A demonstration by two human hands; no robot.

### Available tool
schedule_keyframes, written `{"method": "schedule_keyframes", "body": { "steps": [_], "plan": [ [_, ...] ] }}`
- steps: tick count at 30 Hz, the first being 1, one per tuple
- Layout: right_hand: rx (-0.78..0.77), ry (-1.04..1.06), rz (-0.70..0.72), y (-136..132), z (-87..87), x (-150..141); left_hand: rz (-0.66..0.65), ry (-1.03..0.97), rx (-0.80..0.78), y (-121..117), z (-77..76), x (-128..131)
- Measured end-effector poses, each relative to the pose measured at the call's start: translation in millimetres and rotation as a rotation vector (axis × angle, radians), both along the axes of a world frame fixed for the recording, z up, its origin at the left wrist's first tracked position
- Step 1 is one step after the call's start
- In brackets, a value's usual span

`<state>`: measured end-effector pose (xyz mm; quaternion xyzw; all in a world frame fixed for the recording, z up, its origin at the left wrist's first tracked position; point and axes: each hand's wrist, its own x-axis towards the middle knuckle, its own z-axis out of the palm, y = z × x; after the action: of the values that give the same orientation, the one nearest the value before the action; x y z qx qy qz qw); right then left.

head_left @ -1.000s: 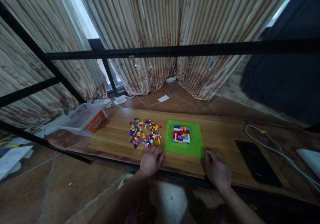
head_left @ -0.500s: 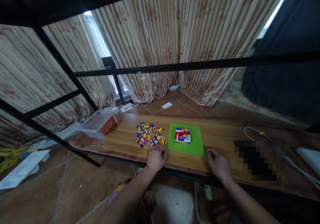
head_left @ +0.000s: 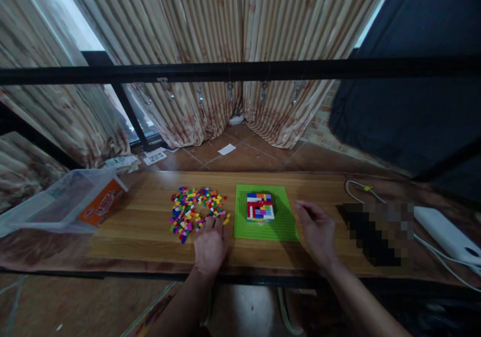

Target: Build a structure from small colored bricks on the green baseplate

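Observation:
My left hand (head_left: 210,247) is at the near side of a pile of small toy bricks (head_left: 182,209) in many colours. Its fingers are slightly apart, with the tips down among the bricks. To the right of the pile lies a green studded baseplate (head_left: 244,232). A square block built of toy bricks (head_left: 260,208), with red, white, blue and yellow on top, sits on the plate. Just beyond the plate's right edge, my right hand (head_left: 317,229) has thumb and forefinger pinched together. Anything between those fingertips is too small to make out.
A clear plastic box (head_left: 71,192) with an orange label stands at the left of the wooden table (head_left: 146,247). On the right are a blurred dark patch (head_left: 376,237), a white power strip (head_left: 447,234) and cables. A black metal bar (head_left: 240,70) crosses behind the table.
The view has shifted closer and turned, moving the table items left in the picture. My left hand has reached a little further into the bricks. My right hand has risen alongside the baseplate, still pinched.

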<state>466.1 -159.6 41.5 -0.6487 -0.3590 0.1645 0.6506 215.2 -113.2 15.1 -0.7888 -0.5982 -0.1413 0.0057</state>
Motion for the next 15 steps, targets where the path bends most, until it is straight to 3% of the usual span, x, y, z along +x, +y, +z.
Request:
{"method": "schedule_keyframes", "body": {
  "steps": [4, 8, 12, 15],
  "plan": [
    [0.139, 0.016, 0.03, 29.5, 27.8, -11.3, -0.007, 0.051, -0.059, -0.4, 1.7, -2.4],
    [0.202, 0.092, 0.018, 47.4, 36.9, -11.1, -0.017, 0.02, -0.043, 0.2, 9.1, -2.3],
    [0.17, 0.126, 0.057, 46.0, 32.4, -3.3, -0.128, -0.167, 0.026, 5.7, 36.9, 12.5],
    [0.066, 0.105, 0.255, 39.1, 26.6, 2.4, -0.279, -0.298, 0.005, 14.6, 57.4, 37.3]
  ]
}}
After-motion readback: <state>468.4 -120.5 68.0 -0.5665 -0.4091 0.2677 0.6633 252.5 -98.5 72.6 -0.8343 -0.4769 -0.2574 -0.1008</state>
